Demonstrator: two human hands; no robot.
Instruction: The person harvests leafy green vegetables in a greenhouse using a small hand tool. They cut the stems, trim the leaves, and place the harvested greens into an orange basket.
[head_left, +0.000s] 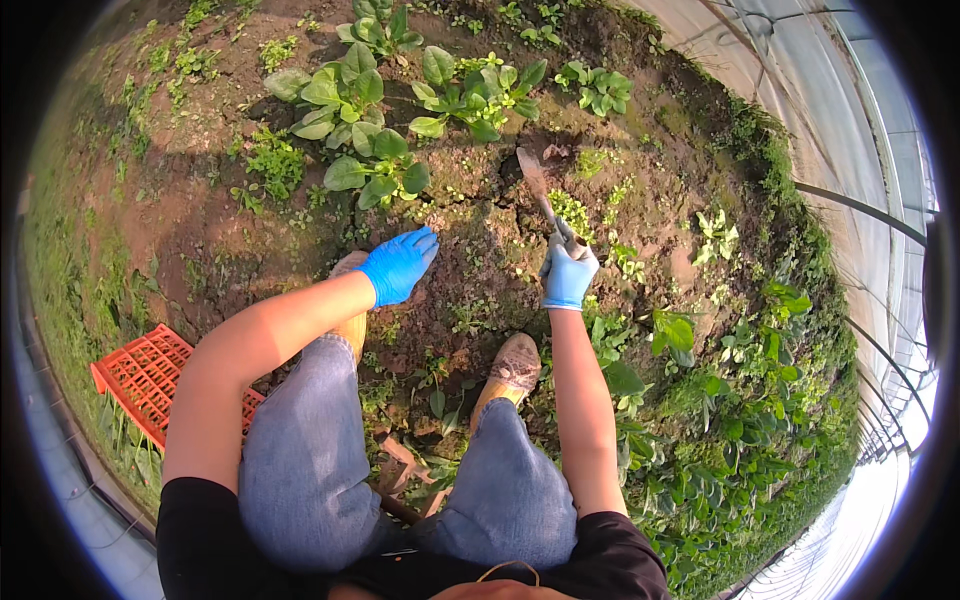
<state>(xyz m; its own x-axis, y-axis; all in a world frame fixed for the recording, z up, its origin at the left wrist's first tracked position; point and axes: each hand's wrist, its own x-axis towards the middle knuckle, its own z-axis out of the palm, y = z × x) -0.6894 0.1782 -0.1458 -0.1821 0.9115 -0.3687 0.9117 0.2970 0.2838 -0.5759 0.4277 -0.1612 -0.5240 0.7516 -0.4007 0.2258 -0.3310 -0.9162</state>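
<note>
My right hand (570, 274), in a soiled light-blue glove, is closed around the handle of a hand trowel (535, 180). The trowel's dirt-coated blade points away from me, its tip beside a dark hollow in the soil (512, 161). My left hand (401, 266), in a bright-blue glove, hovers over or rests on the ground, back upward and fingers stretched; contact cannot be told. Nothing shows in it, though its palm is hidden. Just beyond it grows a leafy spinach-like plant (379, 171). Larger plants of that kind (341, 97), (480, 97) stand farther off.
An orange plastic crate (146, 375) lies left of my left arm. My soil-caked shoe (516, 360) stands between the hands. Dense greenery (750, 427) covers the right side, near greenhouse film (810, 90) and a curved hoop (862, 210). Small weeds (276, 163) dot the bed.
</note>
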